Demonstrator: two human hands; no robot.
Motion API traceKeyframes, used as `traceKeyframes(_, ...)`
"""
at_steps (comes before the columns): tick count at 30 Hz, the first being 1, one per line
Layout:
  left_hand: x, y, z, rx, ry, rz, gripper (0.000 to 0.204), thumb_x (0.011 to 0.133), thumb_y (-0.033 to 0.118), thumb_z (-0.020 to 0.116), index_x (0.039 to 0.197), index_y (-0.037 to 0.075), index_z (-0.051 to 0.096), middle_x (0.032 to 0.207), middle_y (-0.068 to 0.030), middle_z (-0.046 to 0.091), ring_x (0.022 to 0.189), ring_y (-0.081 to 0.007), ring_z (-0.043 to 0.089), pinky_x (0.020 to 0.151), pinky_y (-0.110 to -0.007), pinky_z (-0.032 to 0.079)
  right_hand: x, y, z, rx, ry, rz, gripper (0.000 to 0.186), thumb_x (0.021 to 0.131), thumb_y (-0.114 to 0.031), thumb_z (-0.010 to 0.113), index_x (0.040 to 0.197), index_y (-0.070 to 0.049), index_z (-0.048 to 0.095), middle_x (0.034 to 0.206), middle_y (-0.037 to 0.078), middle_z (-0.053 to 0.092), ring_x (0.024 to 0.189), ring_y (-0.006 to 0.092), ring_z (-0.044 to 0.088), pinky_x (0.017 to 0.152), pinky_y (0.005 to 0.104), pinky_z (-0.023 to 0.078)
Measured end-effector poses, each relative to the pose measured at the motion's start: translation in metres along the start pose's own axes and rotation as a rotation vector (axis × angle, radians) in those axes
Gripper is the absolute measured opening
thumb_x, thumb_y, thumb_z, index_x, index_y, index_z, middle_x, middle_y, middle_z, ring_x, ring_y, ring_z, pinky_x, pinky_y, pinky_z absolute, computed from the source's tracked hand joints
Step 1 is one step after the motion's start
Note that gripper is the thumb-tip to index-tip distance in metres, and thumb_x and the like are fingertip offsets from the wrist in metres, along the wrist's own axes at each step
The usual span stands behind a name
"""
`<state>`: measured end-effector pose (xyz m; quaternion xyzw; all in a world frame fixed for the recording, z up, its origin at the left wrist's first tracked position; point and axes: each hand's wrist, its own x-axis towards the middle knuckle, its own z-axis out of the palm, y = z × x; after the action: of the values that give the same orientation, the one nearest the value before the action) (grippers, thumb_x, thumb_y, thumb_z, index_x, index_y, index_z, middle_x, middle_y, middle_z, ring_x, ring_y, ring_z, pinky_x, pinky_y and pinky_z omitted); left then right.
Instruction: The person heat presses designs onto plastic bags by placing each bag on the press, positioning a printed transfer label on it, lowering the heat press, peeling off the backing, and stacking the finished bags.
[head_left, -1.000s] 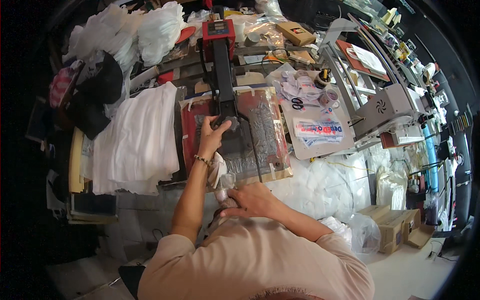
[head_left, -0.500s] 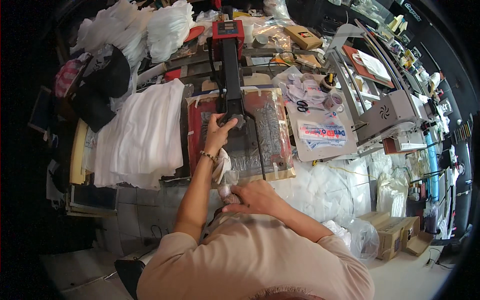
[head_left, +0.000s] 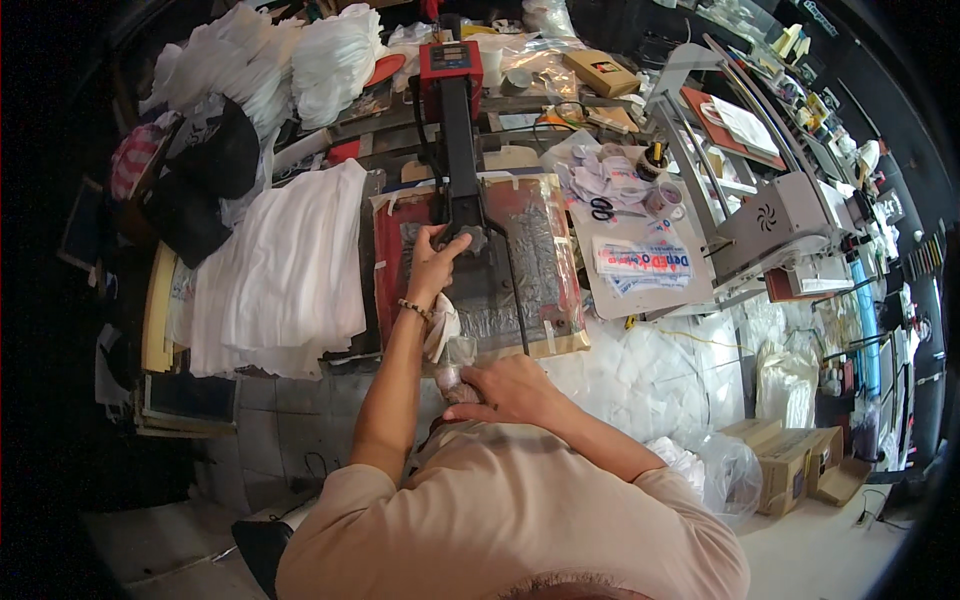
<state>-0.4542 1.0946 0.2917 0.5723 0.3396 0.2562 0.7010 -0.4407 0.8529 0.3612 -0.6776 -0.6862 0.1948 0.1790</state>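
My left hand (head_left: 436,258) grips the black knob (head_left: 469,240) below the black arm (head_left: 459,140) of a heat press with a red control box (head_left: 450,62). The press's platen (head_left: 540,270) is red and covered with crinkled grey and clear wrap, with tape at its edges. My right hand (head_left: 505,390) is closed on a wrapped handle (head_left: 452,383) at the press's front, covered in clear plastic; white cloth (head_left: 443,325) is bunched just above it, beside my left wrist.
A white fabric stack (head_left: 275,270) lies left, beside dark fabric (head_left: 200,190). Right are a board (head_left: 605,305) with scissors (head_left: 602,208), a mug (head_left: 664,200) and printed sheets (head_left: 640,262), then a grey machine (head_left: 765,225). Cardboard boxes (head_left: 790,470) stand on the floor lower right.
The scene has shifted slightly rightward in the picture since a second ago as the view moved. My hands keep their holds on the knob and the wrapped handle, with little visible movement.
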Motion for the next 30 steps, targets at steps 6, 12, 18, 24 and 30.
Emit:
traceKeyframes(6,0.000,0.000,-0.001,0.032,0.000,0.007,0.051,0.087,0.029,0.084,0.119,0.009,0.050,0.069,0.0078,0.046,0.047,-0.0016,0.035,0.039,-0.024,0.025,0.000,-0.002,-0.001,0.016,-0.005,0.018,0.074,0.086,-0.077,0.059,0.090,-0.004,0.071,0.068,0.019,0.066,0.067,0.0409,0.067,0.061,0.0503,0.050)
traceKeyframes(12,-0.002,0.001,0.000,0.032,0.003,0.013,0.051,0.087,0.030,0.084,0.118,0.009,0.050,0.066,0.0077,0.045,0.046,-0.0024,0.035,0.039,-0.024,0.025,-0.002,-0.004,-0.001,0.011,-0.024,0.041,0.073,0.086,-0.076,0.059,0.089,-0.004,0.071,0.068,0.018,0.066,0.067,0.0403,0.067,0.061,0.0500,0.050)
traceKeyframes(18,-0.003,0.003,0.001,0.046,0.044,0.018,0.054,0.083,0.033,0.087,0.116,0.009,0.051,0.064,0.0046,0.047,0.045,-0.0045,0.037,0.039,-0.025,0.026,-0.008,-0.010,0.012,-0.066,0.065,0.044,0.073,0.088,-0.076,0.056,0.085,-0.005,0.072,0.065,0.018,0.067,0.065,0.0362,0.071,0.060,0.0472,0.054)
traceKeyframes(24,0.006,0.020,0.002,0.132,0.025,-0.027,0.055,0.084,0.023,0.084,0.123,0.006,0.049,0.063,-0.0010,0.050,0.043,-0.0104,0.040,0.038,-0.031,0.028,-0.001,-0.009,0.003,-0.065,0.024,0.047,0.074,0.091,-0.074,0.053,0.076,-0.004,0.072,0.065,0.019,0.067,0.064,0.0372,0.070,0.058,0.0465,0.054)
traceKeyframes(30,0.005,0.084,-0.001,0.430,-0.049,0.032,0.065,0.084,0.028,0.083,0.130,0.001,0.047,0.063,-0.0002,0.051,0.044,-0.0110,0.047,0.038,-0.031,0.038,-0.017,-0.071,-0.105,-0.141,-0.007,-0.016,0.070,0.092,-0.072,0.054,0.084,-0.004,0.068,0.068,0.019,0.067,0.067,0.0413,0.069,0.061,0.0509,0.053)
